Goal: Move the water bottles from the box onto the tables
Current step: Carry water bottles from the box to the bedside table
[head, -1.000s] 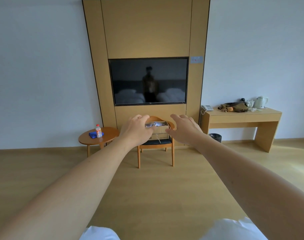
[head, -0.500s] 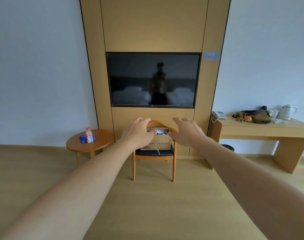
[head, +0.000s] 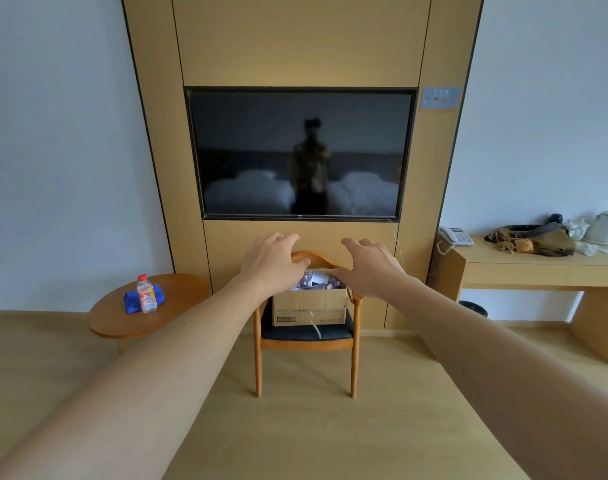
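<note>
An open cardboard box stands on the dark seat of a wooden chair under the wall TV. Several clear water bottles with purple labels show inside it. My left hand and my right hand are stretched out ahead, fingers spread and empty, lined up over the box's two upper corners but still short of it. A round wooden side table stands to the left. A long wooden desk stands to the right.
On the round table stand a small bottle with a red cap and a folded blue cloth. The desk holds a phone, a bag and a kettle. A dark bin sits under the desk. Bare wooden floor lies between me and the chair.
The chair, box and TV have grown larger in view as I came closer. Both hands stay outstretched and empty, now nearer the box.
</note>
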Demonstrator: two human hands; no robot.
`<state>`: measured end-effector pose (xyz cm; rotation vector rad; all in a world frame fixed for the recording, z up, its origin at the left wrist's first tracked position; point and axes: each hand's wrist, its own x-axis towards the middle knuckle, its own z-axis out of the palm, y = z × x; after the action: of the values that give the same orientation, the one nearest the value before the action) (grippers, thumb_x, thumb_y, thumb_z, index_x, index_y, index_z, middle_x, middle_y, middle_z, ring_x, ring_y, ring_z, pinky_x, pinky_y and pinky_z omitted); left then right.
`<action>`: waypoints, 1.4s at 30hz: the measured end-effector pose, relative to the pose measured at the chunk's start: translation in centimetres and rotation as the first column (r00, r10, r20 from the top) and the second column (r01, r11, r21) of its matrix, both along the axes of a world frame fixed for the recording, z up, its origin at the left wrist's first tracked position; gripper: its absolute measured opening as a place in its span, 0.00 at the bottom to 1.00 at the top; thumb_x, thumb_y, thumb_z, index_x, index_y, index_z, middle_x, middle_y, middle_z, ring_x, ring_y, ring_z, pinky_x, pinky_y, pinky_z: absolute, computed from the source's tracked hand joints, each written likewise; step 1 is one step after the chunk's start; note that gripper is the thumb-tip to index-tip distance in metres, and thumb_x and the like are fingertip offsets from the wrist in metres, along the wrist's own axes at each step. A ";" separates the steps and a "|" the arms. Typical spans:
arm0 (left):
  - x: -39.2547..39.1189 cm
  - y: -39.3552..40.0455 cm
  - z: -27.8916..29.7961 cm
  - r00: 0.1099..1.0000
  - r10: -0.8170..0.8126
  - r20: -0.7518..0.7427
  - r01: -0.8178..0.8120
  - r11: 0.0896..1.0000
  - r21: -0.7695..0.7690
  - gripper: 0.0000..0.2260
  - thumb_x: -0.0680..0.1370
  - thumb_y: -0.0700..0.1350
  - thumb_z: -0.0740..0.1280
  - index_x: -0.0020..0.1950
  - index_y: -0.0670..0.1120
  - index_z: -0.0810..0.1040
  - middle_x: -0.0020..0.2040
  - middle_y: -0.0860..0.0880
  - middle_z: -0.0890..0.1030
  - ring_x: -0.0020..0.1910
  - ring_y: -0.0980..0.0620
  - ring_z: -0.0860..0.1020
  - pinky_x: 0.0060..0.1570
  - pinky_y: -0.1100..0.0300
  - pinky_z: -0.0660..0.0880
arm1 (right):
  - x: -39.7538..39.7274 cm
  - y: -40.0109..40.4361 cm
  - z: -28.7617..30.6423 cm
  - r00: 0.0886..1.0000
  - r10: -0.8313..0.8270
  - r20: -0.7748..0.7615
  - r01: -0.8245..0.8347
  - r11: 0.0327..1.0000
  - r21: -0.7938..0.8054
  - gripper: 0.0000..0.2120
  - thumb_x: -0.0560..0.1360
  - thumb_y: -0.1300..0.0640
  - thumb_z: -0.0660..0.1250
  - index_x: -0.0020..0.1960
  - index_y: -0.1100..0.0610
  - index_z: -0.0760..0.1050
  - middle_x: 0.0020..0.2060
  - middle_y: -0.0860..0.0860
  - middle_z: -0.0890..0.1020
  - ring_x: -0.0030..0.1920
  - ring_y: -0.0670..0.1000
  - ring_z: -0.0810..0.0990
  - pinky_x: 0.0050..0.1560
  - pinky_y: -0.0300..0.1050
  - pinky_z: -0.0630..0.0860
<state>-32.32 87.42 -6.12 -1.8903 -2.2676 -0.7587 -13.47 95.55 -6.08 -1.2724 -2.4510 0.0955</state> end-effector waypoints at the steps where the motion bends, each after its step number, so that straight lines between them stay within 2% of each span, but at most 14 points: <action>1: -1.6 2.1 0.2 1.000 -0.003 0.000 0.003 1.000 0.009 0.27 0.82 0.58 0.65 0.79 0.52 0.66 0.77 0.47 0.70 0.75 0.43 0.67 0.69 0.43 0.71 | -1.6 1.9 0.2 1.000 -0.007 -0.004 0.007 1.000 0.001 0.31 0.80 0.43 0.66 0.78 0.50 0.61 0.68 0.57 0.74 0.67 0.61 0.72 0.62 0.57 0.74; 8: -9.8 15.8 2.5 0.999 -0.038 -0.023 0.038 0.999 0.003 0.26 0.81 0.59 0.64 0.78 0.53 0.67 0.76 0.48 0.71 0.74 0.43 0.68 0.69 0.43 0.72 | -10.2 14.5 0.9 0.997 -0.069 -0.037 0.068 0.997 -0.047 0.33 0.78 0.39 0.66 0.78 0.51 0.61 0.69 0.57 0.73 0.67 0.62 0.71 0.62 0.58 0.74; 14: -13.9 25.9 0.9 0.997 -0.075 -0.019 0.074 0.996 -0.041 0.28 0.81 0.58 0.66 0.80 0.52 0.65 0.78 0.49 0.68 0.77 0.43 0.65 0.72 0.43 0.69 | -14.5 25.1 -0.6 0.995 -0.092 -0.039 0.089 0.993 -0.074 0.34 0.78 0.40 0.67 0.78 0.49 0.60 0.67 0.56 0.75 0.65 0.60 0.73 0.60 0.56 0.76; 23: -18.0 44.6 -0.8 0.999 -0.019 -0.034 0.019 1.000 -0.022 0.27 0.81 0.56 0.66 0.79 0.52 0.66 0.76 0.48 0.70 0.75 0.42 0.67 0.67 0.45 0.70 | -19.5 44.6 -2.7 0.992 -0.053 -0.114 0.052 0.999 -0.012 0.37 0.78 0.41 0.68 0.80 0.52 0.57 0.71 0.56 0.73 0.69 0.61 0.72 0.64 0.56 0.75; 31: -21.5 60.7 -0.3 0.997 0.063 -0.038 -0.066 0.993 -0.093 0.26 0.80 0.54 0.64 0.78 0.52 0.67 0.75 0.48 0.71 0.73 0.42 0.67 0.68 0.46 0.71 | -22.1 62.1 -3.5 0.994 -0.044 -0.101 0.034 0.995 -0.099 0.36 0.78 0.41 0.67 0.80 0.52 0.58 0.72 0.56 0.72 0.70 0.60 0.71 0.64 0.55 0.75; 38: -25.7 70.5 -3.9 0.995 0.098 -0.014 -0.099 0.982 -0.164 0.26 0.81 0.55 0.65 0.79 0.52 0.67 0.75 0.48 0.71 0.74 0.43 0.67 0.69 0.46 0.70 | -25.9 71.9 -7.5 0.998 -0.031 -0.063 0.018 0.982 -0.190 0.35 0.78 0.41 0.67 0.79 0.51 0.59 0.71 0.55 0.73 0.68 0.60 0.73 0.62 0.55 0.77; 42: -28.3 75.8 -7.4 0.998 0.066 0.009 -0.063 0.979 -0.193 0.27 0.81 0.55 0.65 0.79 0.52 0.66 0.77 0.48 0.69 0.76 0.43 0.66 0.71 0.44 0.70 | -28.6 76.7 -11.0 0.998 -0.059 -0.036 0.048 0.970 -0.240 0.36 0.78 0.41 0.67 0.80 0.51 0.58 0.71 0.56 0.73 0.69 0.60 0.73 0.63 0.56 0.76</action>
<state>-60.60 163.20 -13.56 -1.8819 -2.4792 -0.5655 -42.04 172.23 -17.08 -1.4182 -2.4222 0.4111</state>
